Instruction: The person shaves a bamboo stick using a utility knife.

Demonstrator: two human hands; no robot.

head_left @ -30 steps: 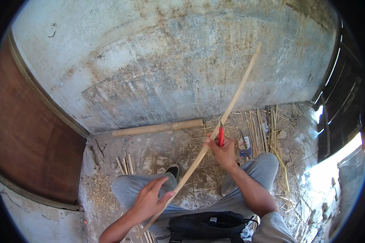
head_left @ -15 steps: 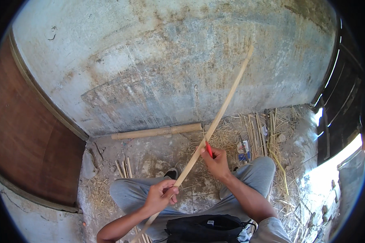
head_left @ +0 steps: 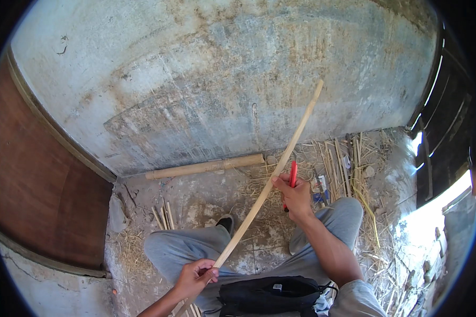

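A long, pale bamboo strip (head_left: 256, 207) slants from my lap up in front of the wall, slightly bowed. My left hand (head_left: 194, 278) is closed around its lower part, fingers and thumb pinching it. My right hand (head_left: 297, 199) grips a red-handled cutter knife (head_left: 293, 173) that points up, with a short dark tip at its top. My right thumb and forefinger also touch the strip around its middle. The knife tip stands apart from the strip, just right of it. The strip's lower end passes behind my left hand and forearm.
A thick bamboo pole (head_left: 205, 166) lies along the foot of the stained wall (head_left: 195, 90). Split sticks (head_left: 339, 166) and shavings litter the floor at the right. A black bag (head_left: 267, 297) rests at my lap between my bent legs. A brown door panel (head_left: 42, 169) stands left.
My left hand has slid down and left along the strip. My right hand has moved slightly right, turning the knife upright and away from the strip. The strip's upper end has dropped.
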